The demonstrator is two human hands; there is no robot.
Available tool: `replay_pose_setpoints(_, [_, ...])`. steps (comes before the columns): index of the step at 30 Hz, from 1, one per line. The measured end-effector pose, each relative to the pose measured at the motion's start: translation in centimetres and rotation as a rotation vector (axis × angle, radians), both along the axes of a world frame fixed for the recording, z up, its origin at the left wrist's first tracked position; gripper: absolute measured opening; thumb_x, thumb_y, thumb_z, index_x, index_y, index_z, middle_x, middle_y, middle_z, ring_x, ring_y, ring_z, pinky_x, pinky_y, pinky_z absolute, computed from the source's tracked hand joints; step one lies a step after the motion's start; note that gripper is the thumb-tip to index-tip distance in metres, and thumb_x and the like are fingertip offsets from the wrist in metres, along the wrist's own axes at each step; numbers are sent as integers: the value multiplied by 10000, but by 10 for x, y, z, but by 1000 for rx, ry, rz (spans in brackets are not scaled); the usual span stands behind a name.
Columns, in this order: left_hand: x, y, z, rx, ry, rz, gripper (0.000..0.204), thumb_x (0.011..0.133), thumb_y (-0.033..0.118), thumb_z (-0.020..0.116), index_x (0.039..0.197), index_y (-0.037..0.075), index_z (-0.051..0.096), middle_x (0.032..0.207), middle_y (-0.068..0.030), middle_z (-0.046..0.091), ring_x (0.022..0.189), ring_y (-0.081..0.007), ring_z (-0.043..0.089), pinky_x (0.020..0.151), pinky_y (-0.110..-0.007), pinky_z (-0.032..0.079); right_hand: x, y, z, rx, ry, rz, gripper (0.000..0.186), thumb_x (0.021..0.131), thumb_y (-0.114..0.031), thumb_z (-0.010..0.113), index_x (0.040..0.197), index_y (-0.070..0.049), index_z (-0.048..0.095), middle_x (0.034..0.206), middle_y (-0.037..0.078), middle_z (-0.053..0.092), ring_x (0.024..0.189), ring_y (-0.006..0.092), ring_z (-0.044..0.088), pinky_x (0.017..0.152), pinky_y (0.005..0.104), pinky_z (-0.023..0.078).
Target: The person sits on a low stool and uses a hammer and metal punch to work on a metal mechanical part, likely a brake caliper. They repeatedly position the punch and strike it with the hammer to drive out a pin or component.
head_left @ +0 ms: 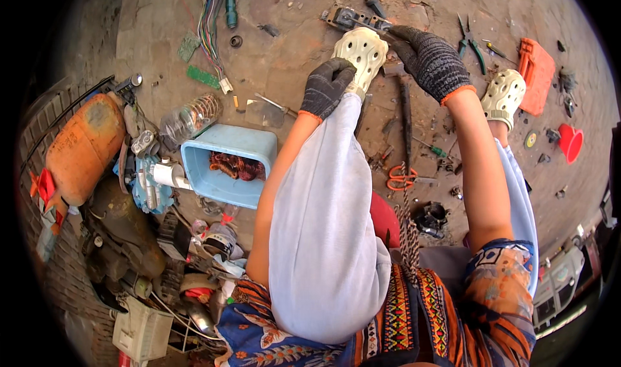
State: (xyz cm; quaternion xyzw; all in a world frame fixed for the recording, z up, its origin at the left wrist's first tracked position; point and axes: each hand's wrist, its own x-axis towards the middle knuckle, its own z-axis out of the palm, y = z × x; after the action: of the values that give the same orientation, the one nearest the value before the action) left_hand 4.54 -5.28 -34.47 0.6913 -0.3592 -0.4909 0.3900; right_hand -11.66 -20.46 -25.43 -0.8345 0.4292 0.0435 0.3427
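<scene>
My left hand (326,87), in a dark grey knit glove with an orange cuff, is closed beside my cream clog (363,53), against the light blue trouser leg (323,192). What its fingers hold, if anything, is hidden. My right hand (430,60), gloved alike, reaches past the clog's toe with its fingers bent together. Their tips meet the end of a dark metal part with fittings (352,19) on the ground; whether a small tool is between them I cannot make out. A hammer (405,108) with a dark handle lies just below that hand.
Left of me stand a light blue bin (220,186) with brownish cloth, a clear plastic jar (191,118) and an orange tank (85,140). Orange-handled scissors (401,178), green-handled pliers (472,43), an orange case (535,76) and a red funnel (570,143) lie about, with wires (210,27) at the top.
</scene>
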Motion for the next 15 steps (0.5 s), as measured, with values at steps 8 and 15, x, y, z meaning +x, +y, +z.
replay_pose_setpoints(8, [1,2,-3,-27,22,25,190,774,144,623,886,-9,619,798,-150,641,709,-200,605,679,-304,472,79,-25,56,-47,541,272,284,827,-255,478,1013,-83,607,971,155,616,890,303,600,785,412,473])
replay_pose_setpoints(15, [1,-3,-7,-40,-73,-53,160,789,119,592,895,2,622,823,-123,640,741,-183,594,710,-293,461,80,-32,46,-183,502,290,254,792,-231,522,963,-75,627,937,158,625,860,315,607,740,408,488])
